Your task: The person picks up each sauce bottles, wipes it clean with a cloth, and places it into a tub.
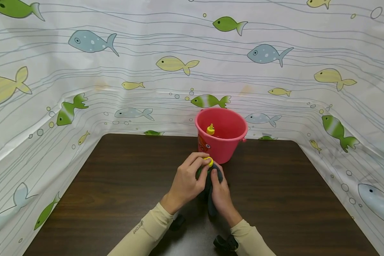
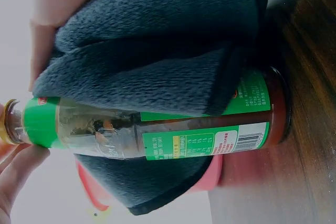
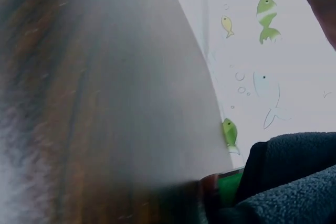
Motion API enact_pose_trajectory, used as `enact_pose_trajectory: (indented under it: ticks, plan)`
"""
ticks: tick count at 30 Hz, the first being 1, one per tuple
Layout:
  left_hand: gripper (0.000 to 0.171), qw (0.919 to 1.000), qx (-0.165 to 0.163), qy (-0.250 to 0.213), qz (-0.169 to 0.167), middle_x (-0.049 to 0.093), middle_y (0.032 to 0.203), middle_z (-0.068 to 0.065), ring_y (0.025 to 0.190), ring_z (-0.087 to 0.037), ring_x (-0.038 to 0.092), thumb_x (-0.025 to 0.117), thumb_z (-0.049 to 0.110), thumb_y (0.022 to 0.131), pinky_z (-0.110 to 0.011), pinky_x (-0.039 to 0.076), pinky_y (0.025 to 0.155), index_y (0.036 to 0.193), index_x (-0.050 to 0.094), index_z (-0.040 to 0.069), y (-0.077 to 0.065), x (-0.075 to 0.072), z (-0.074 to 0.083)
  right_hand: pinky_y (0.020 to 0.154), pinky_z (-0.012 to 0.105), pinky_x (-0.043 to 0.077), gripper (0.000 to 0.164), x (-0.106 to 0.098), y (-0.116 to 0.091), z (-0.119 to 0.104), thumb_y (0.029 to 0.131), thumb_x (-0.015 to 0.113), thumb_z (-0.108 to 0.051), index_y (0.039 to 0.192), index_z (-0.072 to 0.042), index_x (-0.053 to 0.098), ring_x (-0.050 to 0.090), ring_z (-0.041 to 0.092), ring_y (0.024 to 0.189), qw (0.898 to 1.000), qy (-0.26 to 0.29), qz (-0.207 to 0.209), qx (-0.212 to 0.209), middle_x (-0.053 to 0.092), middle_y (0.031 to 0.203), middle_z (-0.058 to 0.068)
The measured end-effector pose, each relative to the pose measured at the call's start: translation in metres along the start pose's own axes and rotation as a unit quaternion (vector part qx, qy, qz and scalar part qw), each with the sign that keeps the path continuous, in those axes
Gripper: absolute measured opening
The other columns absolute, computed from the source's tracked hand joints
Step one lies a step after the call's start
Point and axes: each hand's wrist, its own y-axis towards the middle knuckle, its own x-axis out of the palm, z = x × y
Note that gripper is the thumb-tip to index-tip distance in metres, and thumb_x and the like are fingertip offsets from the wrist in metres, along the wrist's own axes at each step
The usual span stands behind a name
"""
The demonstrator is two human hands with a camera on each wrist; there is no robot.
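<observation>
A glass bottle (image 2: 123, 142) with a green label and dark reddish contents stands roughly upright over the table, its base right at the wood. My left hand (image 1: 186, 180) pinches the bottle's yellow cap (image 1: 210, 162) between thumb and fingers. With my right hand (image 1: 223, 199) I grip a dark grey-blue cloth (image 2: 157, 19) wrapped partly around the bottle. The cloth's loose end hangs below the hand in the head view. In the right wrist view, only the cloth and a strip of the bottle's lower part (image 3: 229, 187) show, at the bottom right corner.
Just beyond my hands a pink bucket (image 1: 222, 151) stands on the dark wooden table (image 1: 121, 185). A yellow nozzle top (image 1: 211, 130) shows inside it. A white fish-print sheet (image 1: 179, 39) rises behind the table and along both sides.
</observation>
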Motion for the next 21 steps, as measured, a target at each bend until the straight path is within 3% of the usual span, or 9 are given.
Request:
enact_pose_trajectory:
  ticks: [11, 21]
  plan:
    - [0.012, 0.9999, 0.000, -0.007, 0.007, 0.071, 0.121, -0.013, 0.108, -0.021, 0.075, 0.073, 0.004, 0.097, -0.032, 0.062, 0.096, 0.109, 0.075, 0.002, 0.000, 0.002, -0.001, 0.119, 0.029, 0.039, 0.051, -0.010, 0.000, 0.020, 0.118, 0.026, -0.039, 0.160, -0.015, 0.040, 0.045, 0.025, 0.145, 0.999, -0.015, -0.026, 0.042, 0.049, 0.159, 0.010]
    - [0.013, 0.9999, -0.004, -0.010, 0.005, 0.071, 0.122, -0.013, 0.108, -0.020, 0.075, 0.074, 0.003, 0.097, -0.032, 0.062, 0.096, 0.110, 0.075, 0.003, -0.001, 0.002, -0.001, 0.119, 0.046, 0.041, 0.065, -0.025, -0.002, 0.035, 0.115, 0.023, -0.054, 0.158, -0.010, 0.042, 0.048, 0.031, 0.144, 0.995, -0.066, -0.063, 0.048, 0.051, 0.157, 0.016]
